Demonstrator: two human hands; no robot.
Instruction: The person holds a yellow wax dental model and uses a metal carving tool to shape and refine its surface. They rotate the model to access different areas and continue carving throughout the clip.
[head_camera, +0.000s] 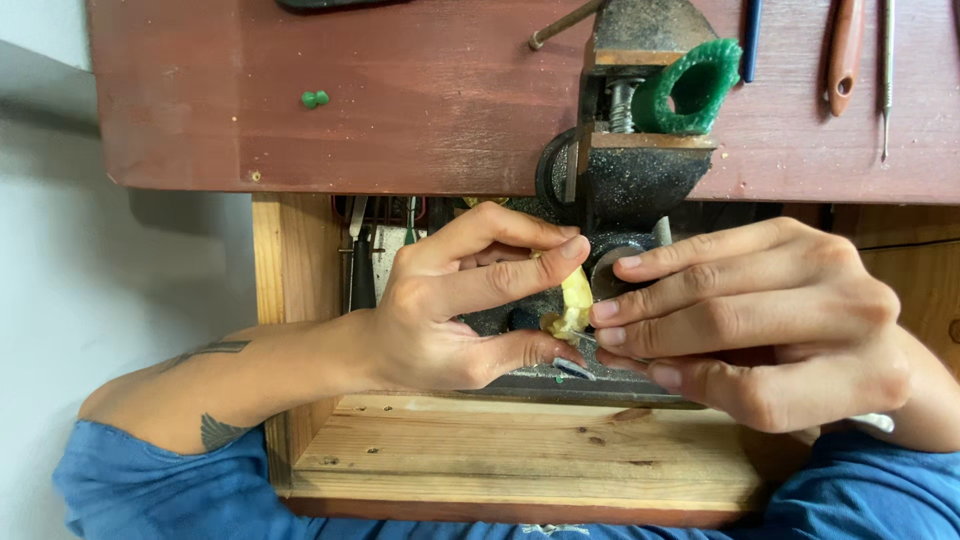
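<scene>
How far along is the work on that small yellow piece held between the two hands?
Done: a green wax ring sits on the bench vise. In hand: the left hand pinches the small yellow piece; the right hand touches it with its fingertips. How much is left cannot be told; the piece is mostly hidden.

The small piece (576, 303) between the fingers is pale yellow, the ring (690, 88) in the dark grey vise (632, 150) is bright green, the bench top (400, 95) is reddish brown, and the sleeves (150, 490) are blue.
</scene>
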